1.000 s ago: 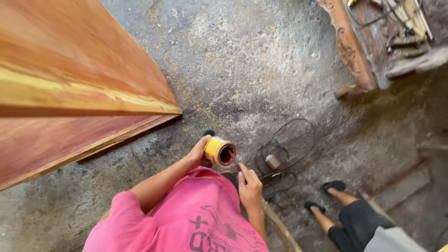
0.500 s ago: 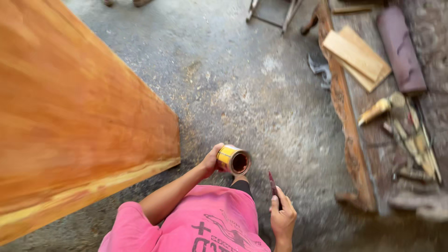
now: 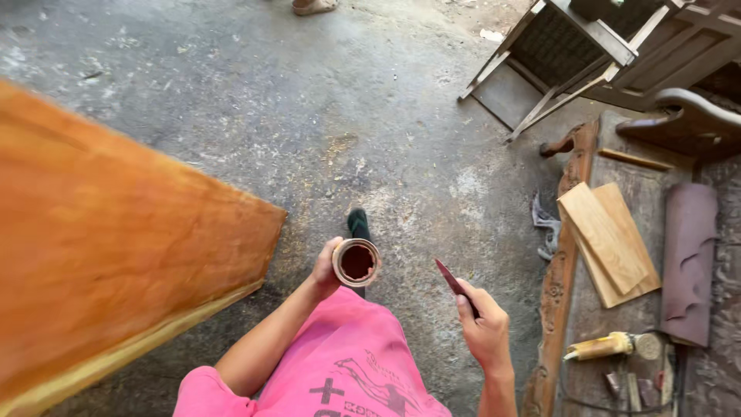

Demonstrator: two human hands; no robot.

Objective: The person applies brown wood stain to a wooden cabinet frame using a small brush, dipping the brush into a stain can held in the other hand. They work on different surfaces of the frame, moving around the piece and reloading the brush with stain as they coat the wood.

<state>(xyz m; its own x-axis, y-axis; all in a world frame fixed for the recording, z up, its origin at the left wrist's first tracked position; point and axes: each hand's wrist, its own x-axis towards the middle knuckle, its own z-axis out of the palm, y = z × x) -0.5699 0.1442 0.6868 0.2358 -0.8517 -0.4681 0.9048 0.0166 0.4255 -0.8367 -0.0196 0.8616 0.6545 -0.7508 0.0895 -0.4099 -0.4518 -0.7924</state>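
Observation:
My left hand [image 3: 326,270] grips a small open can [image 3: 356,262] holding dark reddish-brown liquid, held in front of my pink shirt. My right hand [image 3: 483,324] is closed on a thin brush [image 3: 448,277] with a dark red tip that points up and to the left. The brush tip sits apart from the can, to its right. A large orange-brown varnished wooden board [image 3: 116,255] fills the left side, close to my left arm. My dark shoe [image 3: 357,222] shows just beyond the can.
A carved wooden panel [image 3: 562,262] lies on the concrete floor [image 3: 309,116] at the right, with flat wood pieces [image 3: 610,239], dark red sandpaper [image 3: 691,262] and a power tool [image 3: 614,345] beside it. A wooden chair frame [image 3: 571,54] stands at the top right. Someone's foot [image 3: 312,6] is at the top.
The view has swung further right and forward. The can now points its open top at the camera. My right hand has risen with the brush, and the board has slid to the left.

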